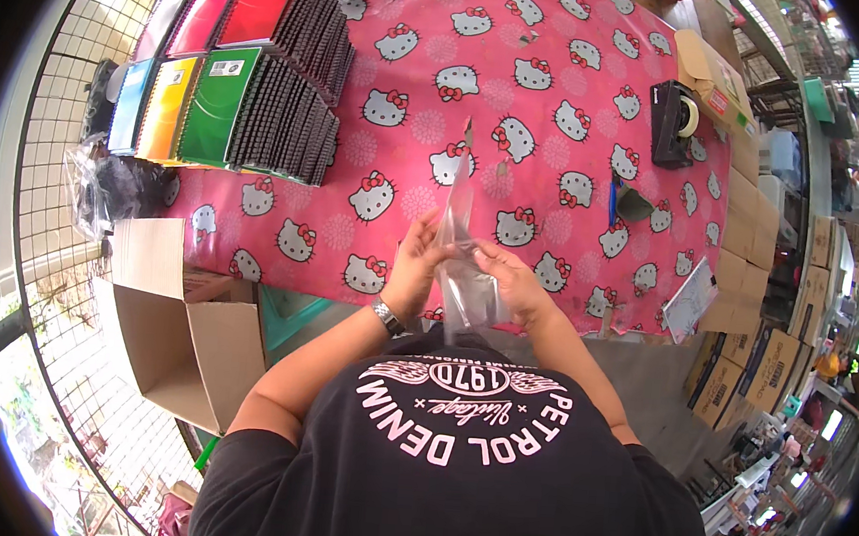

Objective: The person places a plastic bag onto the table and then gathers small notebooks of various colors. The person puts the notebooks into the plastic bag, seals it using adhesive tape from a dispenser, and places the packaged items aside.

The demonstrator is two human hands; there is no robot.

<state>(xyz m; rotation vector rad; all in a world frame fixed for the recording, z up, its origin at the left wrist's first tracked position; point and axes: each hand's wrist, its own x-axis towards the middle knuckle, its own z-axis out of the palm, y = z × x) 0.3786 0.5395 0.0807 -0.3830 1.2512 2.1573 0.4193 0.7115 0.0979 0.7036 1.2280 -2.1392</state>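
In front of my chest, over the table's near edge, I hold a see-through plastic bag [471,296]. My left hand [413,269] grips its left side with the fingers closed. On the other side, my right hand [516,282] pinches the plastic between thumb and fingers. A narrow tip of the plastic sticks up between the hands toward the table's far side. Stacked spiral notebooks stand at the far left, with red [264,2], green [219,109] and yellow [169,107] covers among them.
A pink patterned cloth [424,208] covers the table. At the right are a black tape dispenser [670,125], a small blue object [613,202], a sheet of paper [689,300] and cardboard boxes [738,225]. An open carton [222,348] stands by my left arm, near crumpled plastic [92,185].
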